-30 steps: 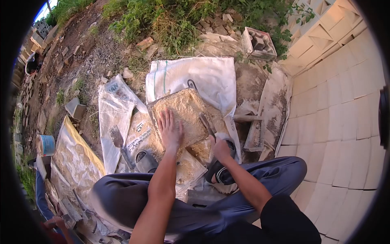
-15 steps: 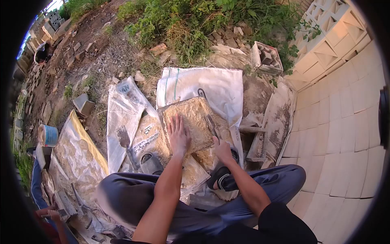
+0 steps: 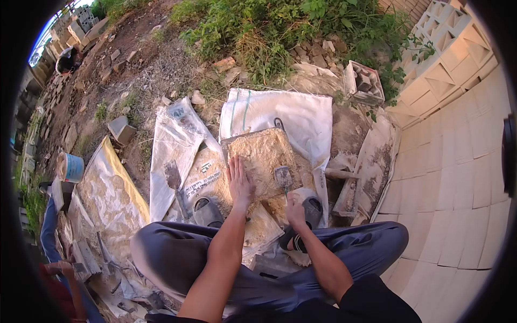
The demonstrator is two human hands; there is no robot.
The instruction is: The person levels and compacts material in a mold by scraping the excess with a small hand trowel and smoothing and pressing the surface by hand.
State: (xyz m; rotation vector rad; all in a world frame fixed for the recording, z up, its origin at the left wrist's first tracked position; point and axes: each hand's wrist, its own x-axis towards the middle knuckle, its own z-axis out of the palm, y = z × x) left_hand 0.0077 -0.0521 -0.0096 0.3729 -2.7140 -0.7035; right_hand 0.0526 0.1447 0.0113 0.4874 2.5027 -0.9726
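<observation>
L hand (image 3: 240, 185) is open, fingers straight, palm down at approx. 8 o'clock of the sandy slab (image 3: 264, 151), which lies dead ahead betw. the shoes (image 3: 207, 211); looks like it's resting on it. R hand (image 3: 295, 210) grips a trowel (image 3: 282, 176) by the handle, blade over the slab's 4 o'clock; contact unclear. Prob. best: L pressure light + even, blade near-flat, edges min. disturbed. Sack (image 3: 301, 110) at 12, 2nd tool (image 3: 172, 175) at 9, crate (image 3: 352, 81) at 2, bucket (image 3: 71, 168) further out at 9.
</observation>
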